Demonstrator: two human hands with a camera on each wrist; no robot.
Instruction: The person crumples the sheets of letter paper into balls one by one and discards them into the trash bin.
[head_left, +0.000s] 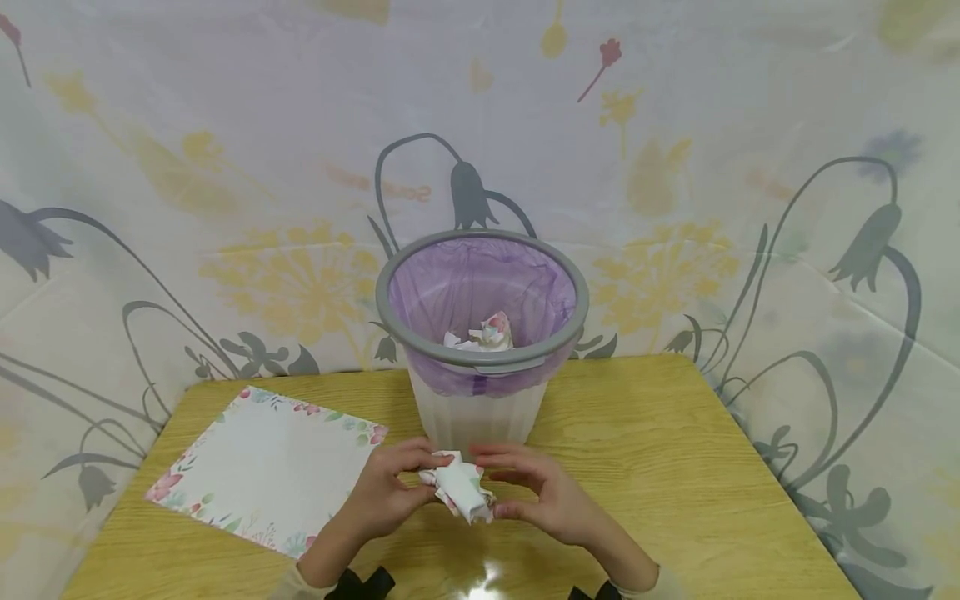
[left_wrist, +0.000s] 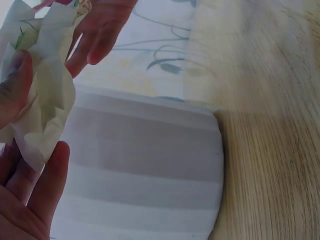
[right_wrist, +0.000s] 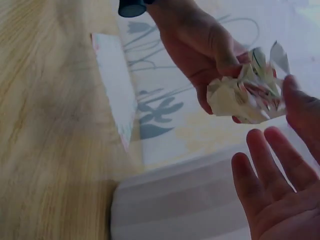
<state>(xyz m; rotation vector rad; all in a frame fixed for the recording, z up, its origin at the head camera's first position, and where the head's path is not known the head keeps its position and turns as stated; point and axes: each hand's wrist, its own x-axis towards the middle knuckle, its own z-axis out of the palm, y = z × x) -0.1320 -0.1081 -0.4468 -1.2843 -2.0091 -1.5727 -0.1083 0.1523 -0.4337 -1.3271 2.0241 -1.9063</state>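
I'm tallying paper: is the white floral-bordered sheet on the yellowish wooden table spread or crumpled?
Spread: the white floral-bordered sheet lies flat on the yellowish wooden table, with three corners and no folds showing.

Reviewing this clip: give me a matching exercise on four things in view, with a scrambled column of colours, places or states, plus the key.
1. Flower-bordered sheet
2. Crumpled paper in front of the bin
3. Bin liner
4. Bin rim

A. Purple
B. Pinched by the left hand
C. Grey
D. Flat on the table

Pairs: 1-D, 2-B, 3-A, 4-C
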